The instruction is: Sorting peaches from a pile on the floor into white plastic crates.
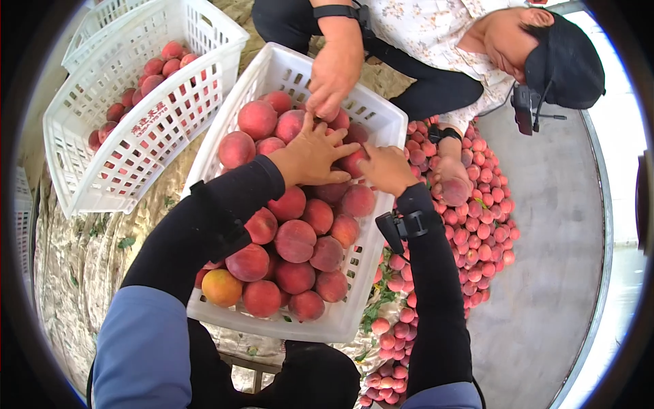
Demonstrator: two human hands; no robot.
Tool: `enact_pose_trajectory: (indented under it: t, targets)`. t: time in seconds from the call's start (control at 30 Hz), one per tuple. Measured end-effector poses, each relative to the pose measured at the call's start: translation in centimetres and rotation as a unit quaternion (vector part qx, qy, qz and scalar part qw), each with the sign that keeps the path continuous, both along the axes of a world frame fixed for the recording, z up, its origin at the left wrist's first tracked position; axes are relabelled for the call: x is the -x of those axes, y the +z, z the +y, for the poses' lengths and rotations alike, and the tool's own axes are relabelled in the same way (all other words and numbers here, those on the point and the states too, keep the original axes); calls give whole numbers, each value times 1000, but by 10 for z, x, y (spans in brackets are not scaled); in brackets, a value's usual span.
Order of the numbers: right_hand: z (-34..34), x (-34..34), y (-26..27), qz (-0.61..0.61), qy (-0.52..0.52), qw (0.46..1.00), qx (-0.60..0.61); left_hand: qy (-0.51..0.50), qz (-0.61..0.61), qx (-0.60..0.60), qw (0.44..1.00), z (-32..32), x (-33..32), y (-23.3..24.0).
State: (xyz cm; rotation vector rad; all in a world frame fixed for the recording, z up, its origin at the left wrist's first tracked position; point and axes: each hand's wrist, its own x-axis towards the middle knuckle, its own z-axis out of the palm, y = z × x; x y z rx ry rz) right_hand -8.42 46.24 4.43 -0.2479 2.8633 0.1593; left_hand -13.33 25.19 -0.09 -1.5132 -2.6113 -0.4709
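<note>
A white plastic crate (375,245) full of red peaches stands in front of me. My left hand (317,153) lies palm down over the fruit, its fingers spread, touching several peaches. At the crate's right wall, my right hand (391,168) has its thumb against a red peach (352,162); the rest of its grip is partly hidden. Close to my left fingertips, a co-worker's hand (334,76) reaches into the same crate from the far side. A yellow-orange peach (222,288) sits in the near left corner among the red ones.
Another white crate (204,102), partly filled with peaches, stands at left and bears writing. To the right, a large heap of peaches (480,230) lies beside grey flooring (541,255). The co-worker's other hand (452,176) holds a peach (454,191). Leaves (126,242) dot the ground sheet (97,286).
</note>
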Motion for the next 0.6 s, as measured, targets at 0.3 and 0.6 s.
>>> enact_pose_trajectory:
  t: [0.3,0.6]
  targets:
    - [-18,92,-23,8,-133,845,517,11,-5,-1,1000,2,-2,0]
    - [-83,153,-31,-67,-54,957,278,12,10,-9,1000,-2,-2,-5]
